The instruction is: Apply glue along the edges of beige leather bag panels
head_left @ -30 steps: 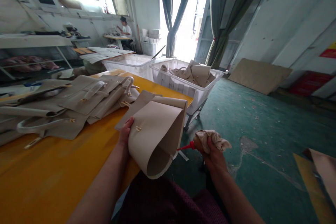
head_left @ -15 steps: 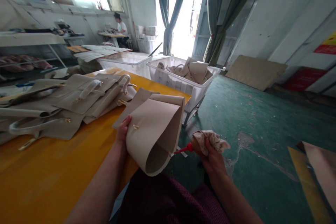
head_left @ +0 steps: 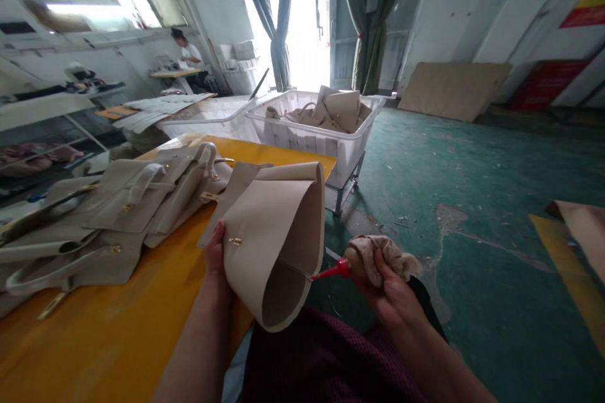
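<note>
My left hand (head_left: 215, 252) grips a curved beige leather bag panel (head_left: 269, 245) from below, its brass clasp (head_left: 235, 241) facing up near my thumb. My right hand (head_left: 390, 289) holds a squeeze bottle wrapped in a tan cloth (head_left: 384, 258). Its red nozzle (head_left: 333, 271) points left, with the tip at or very near the panel's curled edge. The bottle's body is mostly hidden by the cloth and my fingers. To the left, a stack of beige leather bags with handles and brass fittings (head_left: 132, 208) lies on the yellow worktable (head_left: 108, 340).
A white plastic bin on a wheeled metal frame (head_left: 302, 145) holds beige leather pieces beyond the table. A co-worker (head_left: 186, 53) sits at a far bench. Green worn flooring (head_left: 472, 201) spreads right, with a yellow board and leather sheet (head_left: 579, 233) at the right edge.
The room has slid left and upward in view as my head turned. Both hands keep their hold, and the red nozzle sits slightly closer to the panel's edge.
</note>
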Demonstrator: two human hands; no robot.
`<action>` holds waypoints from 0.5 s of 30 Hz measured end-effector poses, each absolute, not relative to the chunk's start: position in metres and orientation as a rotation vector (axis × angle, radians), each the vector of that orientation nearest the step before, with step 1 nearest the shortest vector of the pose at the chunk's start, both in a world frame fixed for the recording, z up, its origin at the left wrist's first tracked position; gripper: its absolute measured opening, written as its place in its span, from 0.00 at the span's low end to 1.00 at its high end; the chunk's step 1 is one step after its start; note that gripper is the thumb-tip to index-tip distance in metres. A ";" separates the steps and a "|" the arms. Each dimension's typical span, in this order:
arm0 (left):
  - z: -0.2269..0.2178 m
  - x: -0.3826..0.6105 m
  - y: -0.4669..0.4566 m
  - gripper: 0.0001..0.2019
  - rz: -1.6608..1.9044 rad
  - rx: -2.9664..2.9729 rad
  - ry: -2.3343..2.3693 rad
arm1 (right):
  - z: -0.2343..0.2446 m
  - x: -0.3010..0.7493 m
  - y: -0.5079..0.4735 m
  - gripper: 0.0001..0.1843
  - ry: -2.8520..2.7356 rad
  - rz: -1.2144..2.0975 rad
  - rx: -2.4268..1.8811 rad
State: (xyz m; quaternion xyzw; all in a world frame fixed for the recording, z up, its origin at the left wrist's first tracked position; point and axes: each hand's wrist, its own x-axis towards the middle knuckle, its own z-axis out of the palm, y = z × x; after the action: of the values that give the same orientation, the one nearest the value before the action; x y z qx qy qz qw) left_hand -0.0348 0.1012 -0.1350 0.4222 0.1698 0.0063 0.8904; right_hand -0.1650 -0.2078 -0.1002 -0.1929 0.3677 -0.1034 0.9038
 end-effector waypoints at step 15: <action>-0.133 -0.039 0.109 0.25 0.015 0.998 0.320 | -0.072 -0.179 -0.208 0.10 0.932 -0.141 -0.227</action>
State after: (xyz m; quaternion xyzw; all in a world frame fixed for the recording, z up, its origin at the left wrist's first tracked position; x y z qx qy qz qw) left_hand -0.0392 0.1093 -0.1330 0.4763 0.1530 0.0074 0.8658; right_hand -0.1792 -0.2081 -0.0720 -0.1093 0.4480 -0.0676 0.8847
